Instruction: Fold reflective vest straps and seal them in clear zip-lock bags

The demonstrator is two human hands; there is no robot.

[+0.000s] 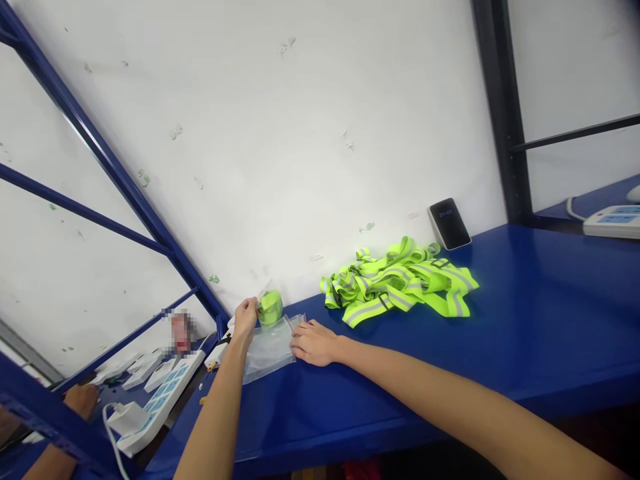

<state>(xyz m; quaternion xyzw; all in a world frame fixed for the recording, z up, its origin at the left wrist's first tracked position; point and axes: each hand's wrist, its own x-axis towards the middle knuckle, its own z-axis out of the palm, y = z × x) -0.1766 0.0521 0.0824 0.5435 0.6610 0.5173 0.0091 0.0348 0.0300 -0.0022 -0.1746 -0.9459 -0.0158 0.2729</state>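
My left hand [245, 316] is closed on a rolled-up neon yellow reflective band [271, 307], holding it just above the blue table [525, 320] near the wall. My right hand [314, 343] lies on a clear plastic bag [267, 350] flat on the table, its fingers curled at the bag's right edge. The bag's mouth sits right under the rolled band. A loose pile of neon yellow reflective bands [400, 281] lies to the right of both hands.
A black phone [449, 223] leans against the white wall behind the pile. White power strips [163, 393] lie on the left shelf, where another person's hand [80, 400] shows. Another power strip [613, 221] sits at far right. Blue rack struts cross the left side.
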